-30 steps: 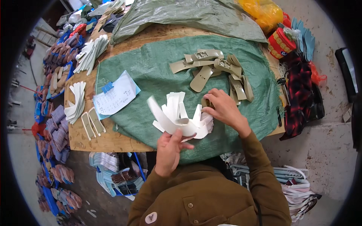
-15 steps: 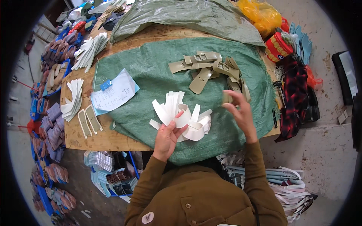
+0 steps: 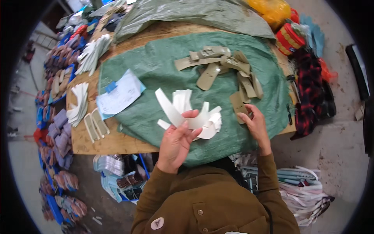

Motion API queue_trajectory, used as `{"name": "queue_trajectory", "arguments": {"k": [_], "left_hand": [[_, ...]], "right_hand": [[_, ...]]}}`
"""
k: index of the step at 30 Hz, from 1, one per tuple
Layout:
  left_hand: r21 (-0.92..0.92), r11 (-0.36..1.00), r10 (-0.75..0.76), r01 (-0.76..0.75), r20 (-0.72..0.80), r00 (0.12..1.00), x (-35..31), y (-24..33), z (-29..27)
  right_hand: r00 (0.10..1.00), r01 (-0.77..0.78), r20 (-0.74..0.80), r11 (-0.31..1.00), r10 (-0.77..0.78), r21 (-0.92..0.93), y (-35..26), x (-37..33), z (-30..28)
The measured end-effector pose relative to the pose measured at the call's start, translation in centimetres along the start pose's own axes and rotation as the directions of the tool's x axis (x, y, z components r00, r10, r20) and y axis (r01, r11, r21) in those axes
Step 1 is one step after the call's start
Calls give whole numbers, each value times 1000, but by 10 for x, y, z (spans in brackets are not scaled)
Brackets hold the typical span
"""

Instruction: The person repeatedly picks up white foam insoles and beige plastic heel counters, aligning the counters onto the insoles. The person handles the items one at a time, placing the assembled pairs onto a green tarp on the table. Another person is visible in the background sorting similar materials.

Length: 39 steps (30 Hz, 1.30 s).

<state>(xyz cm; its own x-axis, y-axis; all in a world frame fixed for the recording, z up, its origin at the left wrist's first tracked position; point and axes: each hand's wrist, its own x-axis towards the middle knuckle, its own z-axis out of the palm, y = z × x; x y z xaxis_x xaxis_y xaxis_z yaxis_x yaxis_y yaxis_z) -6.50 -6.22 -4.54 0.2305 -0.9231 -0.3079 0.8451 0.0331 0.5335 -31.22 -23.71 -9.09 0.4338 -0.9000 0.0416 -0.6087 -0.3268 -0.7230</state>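
Note:
Between the thumb and fingers of my left hand (image 3: 176, 144) is a white curved strip (image 3: 167, 108), bent into a wide U. Behind and beside it, a bunch of similar white strips (image 3: 212, 128) lies on the green woven sheet (image 3: 156, 62). My right hand (image 3: 256, 125) pinches the lower end of a flat khaki strap piece (image 3: 236, 104) with small holes in it. Just beyond that hand, several more khaki pieces (image 3: 208, 77) make a loose pile, some lying flat and others on edge.
Clipped papers (image 3: 120, 97) lie at the sheet's left. White strip bundles (image 3: 79, 103) and two narrow frame-shaped pieces (image 3: 97, 124) rest on the wooden table (image 3: 128, 146). A red tub (image 3: 290, 39) stands at the far right. Blue crates with stacked parts (image 3: 120, 177) sit below the table edge.
My right hand has come down and toward me, and the khaki piece in it now shows its flat face. The white strip in my left hand has spread from a loop into a wider curve.

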Motion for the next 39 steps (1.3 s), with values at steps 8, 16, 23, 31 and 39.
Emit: {"name": "queue_trajectory", "arguments": {"k": [8, 16, 23, 31, 39], "left_hand": [[-308, 948, -90, 78, -27, 996, -22, -3, 1], [-201, 969, -154, 146, -28, 988, -26, -12, 9], [-181, 973, -151, 142, -42, 988, -34, -8, 3], [-145, 980, -142, 134, -46, 989, -33, -8, 7], [-121, 982, -150, 144, -43, 988, -30, -9, 9]], "right_hand": [[926, -377, 270, 641, 263, 669, -33, -39, -35], [951, 137, 160, 823, -266, 552, -131, -34, 10], [860, 410, 147, 832, -489, 374, -141, -23, 36], [847, 437, 126, 810, -517, 391, -133, -23, 42], [840, 437, 131, 799, -527, 412, -127, -22, 42]]}}
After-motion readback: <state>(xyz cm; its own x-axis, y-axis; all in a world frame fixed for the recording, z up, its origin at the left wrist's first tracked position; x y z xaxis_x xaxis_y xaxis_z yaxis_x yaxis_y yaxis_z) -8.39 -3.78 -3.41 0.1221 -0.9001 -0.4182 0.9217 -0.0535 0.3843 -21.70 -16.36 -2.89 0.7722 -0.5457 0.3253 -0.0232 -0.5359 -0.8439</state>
